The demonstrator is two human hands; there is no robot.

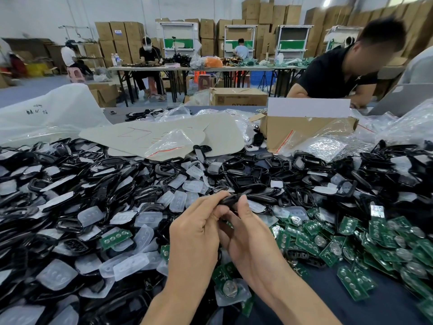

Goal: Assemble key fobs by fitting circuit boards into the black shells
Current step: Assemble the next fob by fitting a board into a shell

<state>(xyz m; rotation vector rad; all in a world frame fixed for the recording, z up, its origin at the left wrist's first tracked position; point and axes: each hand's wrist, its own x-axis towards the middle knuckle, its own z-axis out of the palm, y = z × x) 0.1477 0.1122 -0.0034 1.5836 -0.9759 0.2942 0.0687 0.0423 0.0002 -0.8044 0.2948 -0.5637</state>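
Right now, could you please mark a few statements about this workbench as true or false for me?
1. The left hand and the right hand together hold one black shell. True.
2. The green circuit boards are heaped left of the hands. False: most lie to the right.
3. A cardboard box stands beyond the hands, to the right. True.
4. The translucent button pads sit sorted in a tray. False: they lie scattered loose, mostly left of the hands.

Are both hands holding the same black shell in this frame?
Yes, the left hand and the right hand both pinch one black shell, raised over the heap of parts.
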